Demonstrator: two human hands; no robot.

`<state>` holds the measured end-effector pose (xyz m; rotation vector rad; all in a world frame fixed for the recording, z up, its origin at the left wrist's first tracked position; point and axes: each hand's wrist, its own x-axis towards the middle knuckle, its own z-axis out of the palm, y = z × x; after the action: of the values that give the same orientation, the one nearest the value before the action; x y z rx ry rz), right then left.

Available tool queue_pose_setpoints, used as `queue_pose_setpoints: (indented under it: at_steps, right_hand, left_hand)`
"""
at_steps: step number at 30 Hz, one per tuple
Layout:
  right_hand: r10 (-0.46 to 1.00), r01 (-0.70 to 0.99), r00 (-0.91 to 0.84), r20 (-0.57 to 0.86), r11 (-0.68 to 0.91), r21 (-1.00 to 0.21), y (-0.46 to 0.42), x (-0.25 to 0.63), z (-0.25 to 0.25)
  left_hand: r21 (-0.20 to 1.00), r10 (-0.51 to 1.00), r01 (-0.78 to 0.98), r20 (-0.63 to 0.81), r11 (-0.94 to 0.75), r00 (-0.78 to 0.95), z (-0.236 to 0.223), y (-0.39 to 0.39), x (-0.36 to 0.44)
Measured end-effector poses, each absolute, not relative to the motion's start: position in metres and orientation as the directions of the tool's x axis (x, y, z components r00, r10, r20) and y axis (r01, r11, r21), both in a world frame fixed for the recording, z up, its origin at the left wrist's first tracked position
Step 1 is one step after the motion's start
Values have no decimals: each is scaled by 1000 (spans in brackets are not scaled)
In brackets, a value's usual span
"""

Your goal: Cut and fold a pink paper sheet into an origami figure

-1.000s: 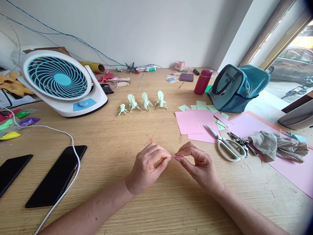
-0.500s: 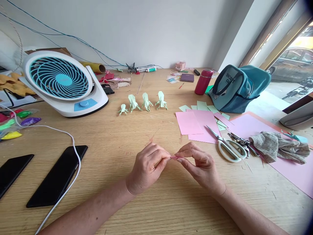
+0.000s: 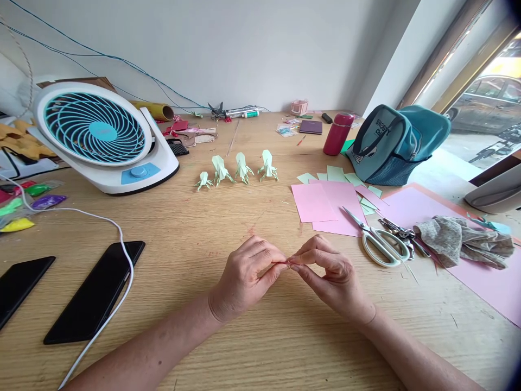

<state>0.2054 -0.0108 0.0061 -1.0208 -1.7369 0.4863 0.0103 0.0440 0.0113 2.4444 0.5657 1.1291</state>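
Between the fingertips of both hands is a small folded piece of pink paper (image 3: 288, 262), now nearly hidden. My left hand (image 3: 249, 271) is closed in a pinch on its left end. My right hand (image 3: 330, 274) pinches the right end, thumb against forefinger, and the fingertips of the two hands almost meet. Beyond them, several pale green folded-paper figures (image 3: 221, 169) stand in a row on the wooden table (image 3: 195, 217). Flat pink paper sheets (image 3: 311, 203) lie to the right, with white-handled scissors (image 3: 382, 247) resting partly on them.
On the left are a white and blue fan (image 3: 101, 130), two black phones (image 3: 95, 293) and a white cable (image 3: 124, 255). Farther right stand a red bottle (image 3: 338, 134) and a teal bag (image 3: 396, 144). Keys (image 3: 402, 233) and a grey cloth (image 3: 459, 241) lie near the scissors.
My left fingertips have shifted slightly right, closing the gap between the hands, so less of the pink paper shows. The view has moved very slightly.
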Motion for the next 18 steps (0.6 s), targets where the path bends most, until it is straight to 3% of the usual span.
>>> queue_pose_setpoints:
  at_steps: [9, 18]
  right_hand:
    - [830, 385, -115, 546, 544, -746, -12, 203, 4]
    - [843, 419, -139, 519, 525, -741, -13, 204, 3]
  left_hand:
    - [489, 517, 230, 602, -841, 608, 9, 41, 11]
    - [577, 581, 231, 545, -783, 605, 12, 41, 14]
